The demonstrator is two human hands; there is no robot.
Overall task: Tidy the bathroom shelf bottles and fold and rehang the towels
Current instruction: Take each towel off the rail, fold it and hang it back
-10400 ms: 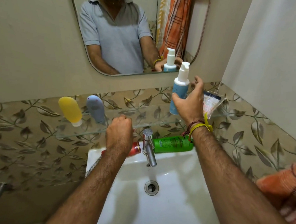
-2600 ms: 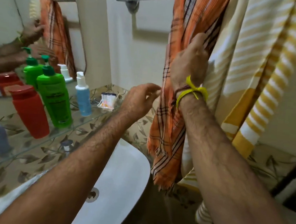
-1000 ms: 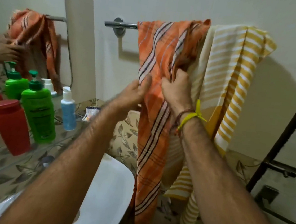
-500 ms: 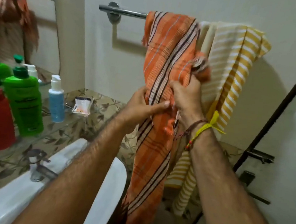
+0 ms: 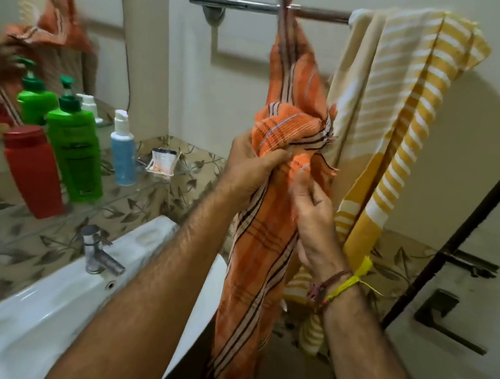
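Note:
An orange plaid towel [image 5: 264,251] hangs in a long bunch in front of me, with only a thin end trailing over the chrome rail [image 5: 239,4]. My left hand [image 5: 250,171] grips a gathered fold of it at chest height. My right hand [image 5: 313,220] pinches the towel's frayed edge just beside it. A yellow and white striped towel [image 5: 402,112] is draped over the same rail to the right. On the glass shelf [image 5: 139,187] stand a red bottle [image 5: 32,171], a green pump bottle [image 5: 74,148] and a blue pump bottle [image 5: 122,152], all upright.
A small sachet [image 5: 162,162] lies on the shelf's right end. The white sink [image 5: 57,302] with its tap [image 5: 96,254] sits below the shelf. The mirror [image 5: 42,47] is at left. A door with a dark handle [image 5: 444,315] is at right.
The orange towel has slid almost off the rail and is bunched lower in both hands. My hands have dropped from near the rail to chest height.

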